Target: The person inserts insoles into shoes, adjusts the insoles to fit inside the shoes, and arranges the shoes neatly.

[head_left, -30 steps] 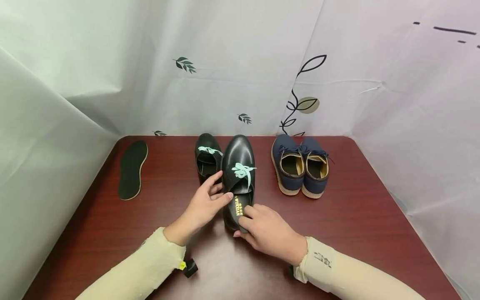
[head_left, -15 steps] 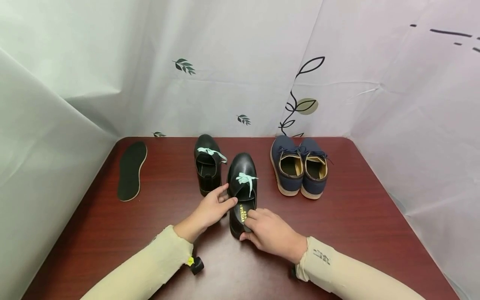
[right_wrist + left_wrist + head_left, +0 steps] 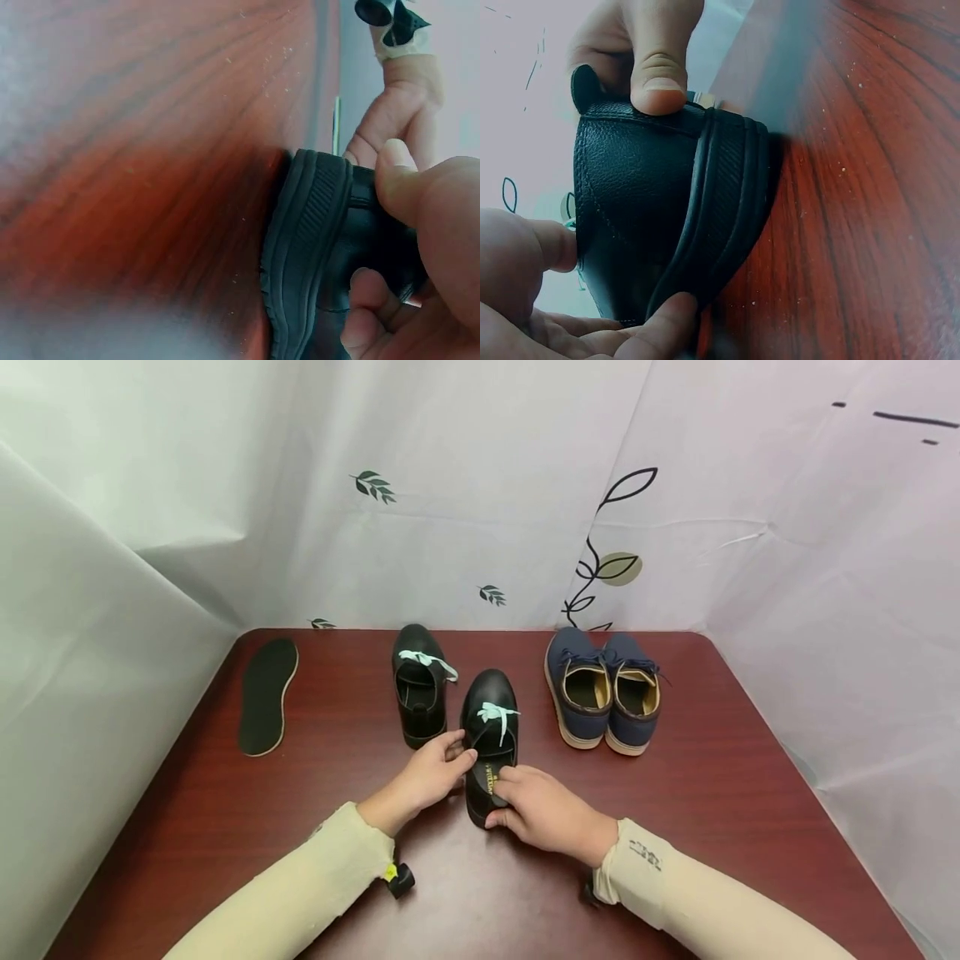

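both hands are on the black shoe [image 3: 489, 693], right here between them, and neither is free! the right hand [image 3: 546, 812] has the heel in a firm pinch, thumb pressed flat to the outside of the back, fingers curled over the collar and down inside. across from it, the left hand [image 3: 431, 774] is half curled round the near flank, thumb up by the rim, a fingertip down along the sole [image 3: 304, 232]. toe points away from both hands, sole down at the table [image 3: 480, 910]; whether all of it touches, i cannot tell.

look at that surface: glossy rounded toe, finely grained upper with stitched seams at the heel, a thick ridged edge of diagonal ribbing below. pale mint laces [image 3: 497, 712] flop in a soft bow, and gold lettering [image 3: 492, 778] peeks out beside the right fingers.

just beyond the left hand sits the other black shoe [image 3: 422, 717], laced in mint too. farther left of that hand, a flat dark insole [image 3: 267, 697], pale-edged. out past the right hand, the blue pair [image 3: 587, 724], matte, tan-soled, side by side. all this on reddish, glossy wood grain.
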The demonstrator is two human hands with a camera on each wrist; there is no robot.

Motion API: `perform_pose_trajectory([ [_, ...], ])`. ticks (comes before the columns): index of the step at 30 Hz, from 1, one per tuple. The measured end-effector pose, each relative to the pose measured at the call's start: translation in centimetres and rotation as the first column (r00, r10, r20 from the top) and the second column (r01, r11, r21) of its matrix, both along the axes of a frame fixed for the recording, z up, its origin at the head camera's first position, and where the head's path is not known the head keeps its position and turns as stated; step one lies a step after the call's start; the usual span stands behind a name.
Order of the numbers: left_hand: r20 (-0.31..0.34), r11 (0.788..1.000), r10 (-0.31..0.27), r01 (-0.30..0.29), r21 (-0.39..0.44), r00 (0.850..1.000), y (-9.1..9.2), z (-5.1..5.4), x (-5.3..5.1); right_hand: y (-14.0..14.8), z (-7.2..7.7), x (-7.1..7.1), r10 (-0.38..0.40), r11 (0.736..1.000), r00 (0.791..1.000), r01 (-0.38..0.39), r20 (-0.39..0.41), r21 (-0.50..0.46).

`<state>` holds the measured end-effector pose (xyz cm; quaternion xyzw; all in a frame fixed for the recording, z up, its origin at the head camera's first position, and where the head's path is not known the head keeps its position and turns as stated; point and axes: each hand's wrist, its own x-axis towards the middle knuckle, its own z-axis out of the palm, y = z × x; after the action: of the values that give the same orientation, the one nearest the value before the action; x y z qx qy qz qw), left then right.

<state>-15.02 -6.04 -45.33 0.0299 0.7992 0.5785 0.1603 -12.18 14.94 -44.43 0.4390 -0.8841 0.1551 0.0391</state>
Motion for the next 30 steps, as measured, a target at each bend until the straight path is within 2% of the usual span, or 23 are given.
perform_pose_trajectory([
  [3, 0.023, 1.0, 0.01, -0.01, -0.004, 1.0, 0.0, -0.2, -0.1, 0.1, 0.0, -0.3, -0.001, 1.0, 0.999, 0.0, 0.046, 0.02],
  [5, 0.051, 1.0, 0.016, -0.016, 0.011, 0.999, 0.0, -0.5, -0.2, 0.2, 0.3, -0.6, 0.007, 1.0, 0.993, -0.01, 0.12, 0.029],
  [8, 0.099, 0.996, 0.022, -0.03, 0.079, 0.995, -0.1, -0.9, -0.4, 0.6, 1.0, -1.4, 0.005, 1.0, 0.963, -0.003, 0.268, -0.009],
  [10, 0.111, 0.993, 0.02, -0.032, 0.113, 0.994, -0.1, -1.0, -0.5, 0.9, 1.7, -2.3, -0.025, 0.996, 0.945, 0.052, 0.326, -0.073],
  [12, 0.123, 0.991, 0.015, -0.031, 0.134, 0.992, -0.1, -1.1, -0.6, 1.0, 2.3, -3.3, -0.078, 0.987, 0.955, 0.115, 0.286, -0.115],
  [14, 0.134, 0.991, 0.006, -0.024, 0.134, 0.991, -0.2, -1.1, -0.7, 0.8, 2.6, -4.3, -0.149, 0.98, 0.974, 0.168, 0.169, -0.104],
  [16, 0.138, 0.992, -0.001, -0.017, 0.128, 0.99, -0.2, -1.2, -0.7, 0.2, 2.8, -5.2, -0.214, 0.977, 0.976, 0.214, 0.039, -0.02],
  [18, 0.141, 0.992, -0.005, -0.013, 0.125, 0.99, -0.3, -1.1, -0.8, -0.6, 2.9, -5.9, -0.237, 0.967, 0.971, 0.24, -0.041, 0.091],
  [21, 0.145, 0.992, -0.01, -0.007, 0.122, 0.989, -0.4, -0.9, -0.7, -1.9, 3.0, -6.7, -0.27, 0.933, 0.962, 0.27, -0.036, 0.237],
  [25, 0.141, 0.993, -0.018, 0.001, 0.118, 0.99, -0.4, -0.7, -0.7, -3.3, 3.1, -7.5, -0.303, 0.892, 0.953, 0.292, -0.022, 0.346],
  [30, 0.134, 0.99, -0.011, -0.008, 0.14, 0.991, -0.3, -0.8, -0.6, -4.1, 3.0, -8.1, -0.277, 0.884, 0.96, 0.267, -0.029, 0.383],
])
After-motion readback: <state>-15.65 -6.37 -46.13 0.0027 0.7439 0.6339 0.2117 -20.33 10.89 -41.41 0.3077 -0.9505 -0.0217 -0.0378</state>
